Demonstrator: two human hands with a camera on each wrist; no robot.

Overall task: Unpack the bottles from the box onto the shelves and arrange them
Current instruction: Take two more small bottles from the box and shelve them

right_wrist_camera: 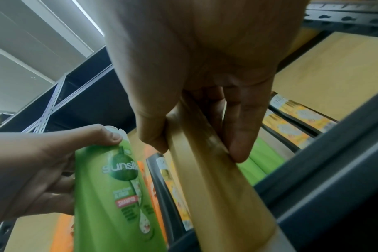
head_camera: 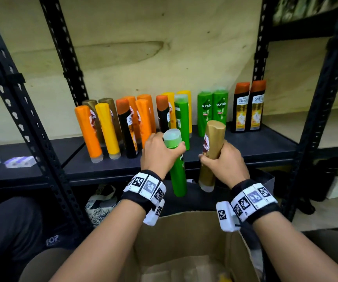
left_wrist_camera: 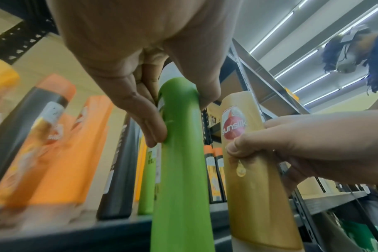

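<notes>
My left hand (head_camera: 157, 153) grips a tall green plastic shampoo bottle (head_camera: 176, 165), my right hand (head_camera: 224, 159) a gold plastic one (head_camera: 210, 157), both above the cardboard box (head_camera: 184, 241). Risk: either clips the crowded shelf row (head_camera: 135, 123), toppling it.

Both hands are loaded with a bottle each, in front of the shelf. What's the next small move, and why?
Probably lift the left hand forward and stand its green bottle on the shelf beside the single green one. The held bottle hangs below the shelf edge, and the gold bottle in the right hand belongs farther left, with the gold pair.
</notes>
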